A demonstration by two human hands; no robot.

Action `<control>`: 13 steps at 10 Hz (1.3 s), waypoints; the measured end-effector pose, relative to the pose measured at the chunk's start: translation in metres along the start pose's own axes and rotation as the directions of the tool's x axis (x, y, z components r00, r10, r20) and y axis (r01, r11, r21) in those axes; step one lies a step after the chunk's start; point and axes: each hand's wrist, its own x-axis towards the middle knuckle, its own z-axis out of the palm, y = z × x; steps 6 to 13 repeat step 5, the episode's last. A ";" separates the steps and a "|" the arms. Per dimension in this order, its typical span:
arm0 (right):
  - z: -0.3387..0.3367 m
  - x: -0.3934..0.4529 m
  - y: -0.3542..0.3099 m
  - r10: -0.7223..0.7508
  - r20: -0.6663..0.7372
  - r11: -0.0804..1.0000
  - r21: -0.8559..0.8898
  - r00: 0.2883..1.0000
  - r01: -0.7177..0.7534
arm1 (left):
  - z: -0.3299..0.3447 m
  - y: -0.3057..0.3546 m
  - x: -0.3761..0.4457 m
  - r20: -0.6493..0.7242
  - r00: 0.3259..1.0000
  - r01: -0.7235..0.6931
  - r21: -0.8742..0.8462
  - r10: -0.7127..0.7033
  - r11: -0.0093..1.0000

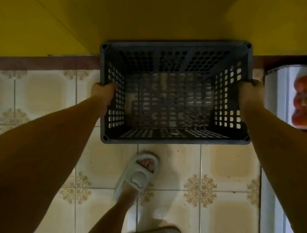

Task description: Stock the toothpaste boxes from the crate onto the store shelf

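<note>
Dark perforated crate (175, 92) upright, open top facing camera, long axis running left-right, far long side against yellow wall (158, 10). Nothing visible inside; tiled floor (223, 178) shows through mesh bottom. Left hand (103, 93) grips left short rim, fingers curled over edge. Right hand (251, 93) grips right short rim likewise. Pale slipper (138, 172) just below crate's near side.

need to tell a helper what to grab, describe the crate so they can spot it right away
Look down at the tiled floor where it meets the yellow wall. There the left hand and right hand hold a dark grey plastic crate by its short sides. Its grid of holes and bare inside set it apart.
</note>
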 end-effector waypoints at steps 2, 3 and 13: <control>-0.003 -0.006 0.000 -0.030 0.041 0.997 -0.076 0.999 0.033 | 0.000 0.004 -0.004 -0.019 0.999 -0.047 0.088 0.049 0.995; -0.008 -0.010 -0.002 -0.062 0.077 0.991 -0.116 0.995 0.071 | 0.003 0.017 -0.004 -0.101 0.987 -0.099 0.243 0.126 0.965; -0.016 -0.049 -0.001 -0.267 0.123 0.878 -0.377 0.956 0.294 | 0.022 0.048 -0.062 0.099 0.867 -0.423 0.664 0.488 0.616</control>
